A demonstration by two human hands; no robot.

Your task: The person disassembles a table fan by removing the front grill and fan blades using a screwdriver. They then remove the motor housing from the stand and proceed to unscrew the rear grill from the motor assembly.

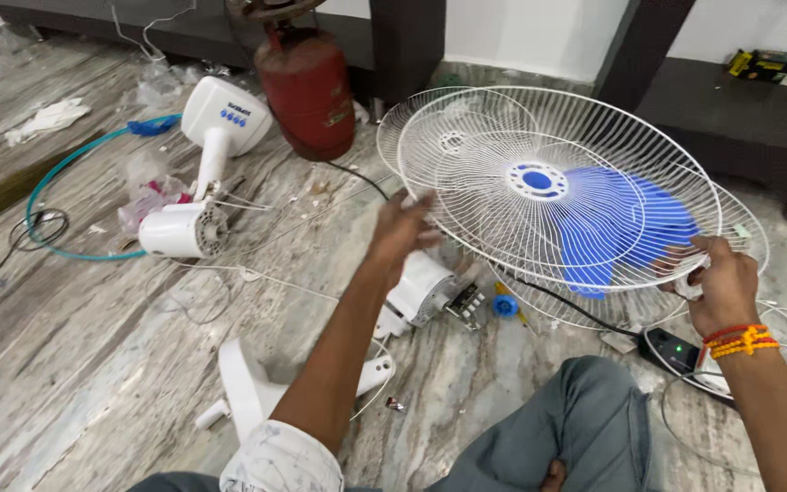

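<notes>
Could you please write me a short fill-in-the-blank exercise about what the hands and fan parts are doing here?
1. Both hands hold a round white wire fan guard by its ____.
2. Behind the guard lies a fan blade coloured ____.
3. The right hand wears orange and red ____ at the wrist.
4. Beyond the left hand stands a gas cylinder coloured ____.

Missing words: rim; blue; bangles; red

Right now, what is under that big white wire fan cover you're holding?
Under the white fan guard, blue fan blades show through the wires, with another wire guard below. The floor beneath the blades is hidden.
</notes>
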